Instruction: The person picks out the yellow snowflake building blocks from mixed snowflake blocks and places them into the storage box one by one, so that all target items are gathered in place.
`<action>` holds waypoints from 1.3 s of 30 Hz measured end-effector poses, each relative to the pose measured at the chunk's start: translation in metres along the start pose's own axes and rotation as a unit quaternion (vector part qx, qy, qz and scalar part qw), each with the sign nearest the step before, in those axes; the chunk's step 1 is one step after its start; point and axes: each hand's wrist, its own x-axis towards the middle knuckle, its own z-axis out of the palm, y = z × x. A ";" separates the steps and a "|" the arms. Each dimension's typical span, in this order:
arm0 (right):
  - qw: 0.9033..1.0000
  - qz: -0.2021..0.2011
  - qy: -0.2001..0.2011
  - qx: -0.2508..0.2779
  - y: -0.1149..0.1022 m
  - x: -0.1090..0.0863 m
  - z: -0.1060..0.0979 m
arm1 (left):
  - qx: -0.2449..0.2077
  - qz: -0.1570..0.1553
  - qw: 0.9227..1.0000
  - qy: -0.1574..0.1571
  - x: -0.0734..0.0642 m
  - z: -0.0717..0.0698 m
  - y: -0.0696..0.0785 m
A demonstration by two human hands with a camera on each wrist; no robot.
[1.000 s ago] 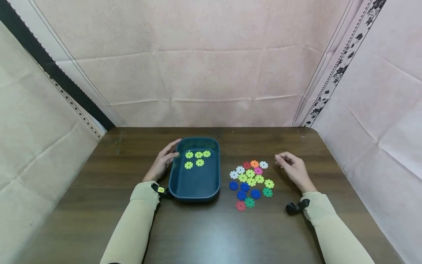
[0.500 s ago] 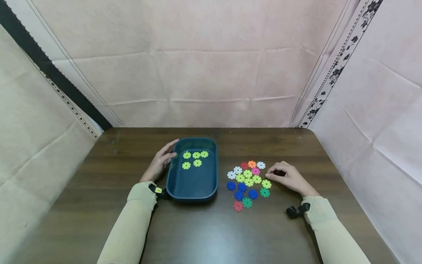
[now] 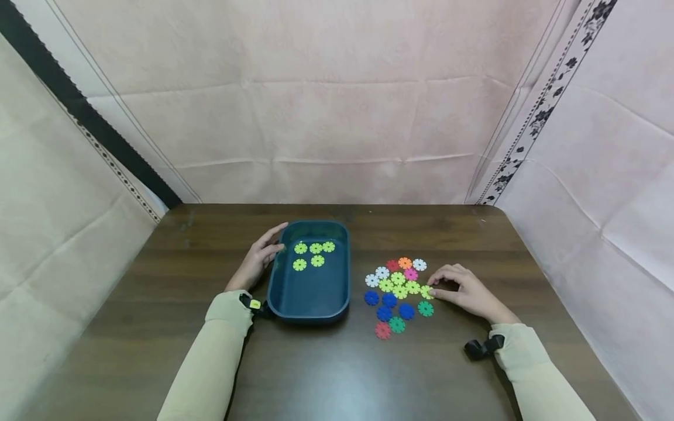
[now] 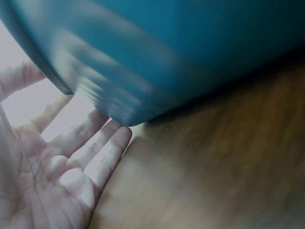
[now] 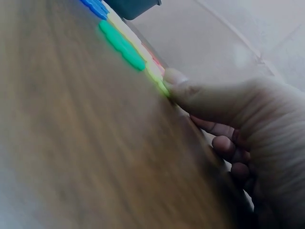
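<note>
My left hand [image 3: 256, 257] holds the left side of the dark blue tray [image 3: 308, 295], thumb over its rim. Its other fingers lie against the outer wall in the left wrist view. Several yellow-green notched discs [image 3: 316, 248] lie inside, toward the far end. At the right edge of a group of loose discs, my right hand [image 3: 463, 291] has its thumb and index finger at a yellow-green interlocking disc [image 3: 426, 292]. In the right wrist view the thumb [image 5: 178, 81] presses on that disc's end; the index fingertip is hidden.
Right of the tray lie several blue discs [image 3: 389, 300], white discs [image 3: 371, 280], more yellow-green discs [image 3: 399, 291], green discs [image 3: 425, 308], an orange disc [image 3: 405, 263], a pink disc [image 3: 411, 274] and red discs [image 3: 382, 330]. Cloth walls [image 3: 337, 140] surround the wooden table [image 3: 337, 374].
My right hand has come down and toward me from beyond the discs' far right side, to the rightmost yellow-green disc, which has shifted slightly. The left hand and tray stay put.
</note>
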 end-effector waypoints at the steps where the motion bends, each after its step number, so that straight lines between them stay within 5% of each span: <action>1: 1.000 -0.001 0.002 0.000 0.001 0.003 0.000 | 0.000 -0.001 1.000 0.001 0.001 -0.001 0.002; 18: 1.000 -0.021 0.016 0.008 0.001 0.014 0.008 | 0.009 -0.006 1.000 0.004 0.005 -0.012 0.008; 39: 1.000 -0.005 0.010 -0.011 0.003 0.001 0.003 | 0.009 0.006 1.000 0.002 -0.001 0.000 -0.004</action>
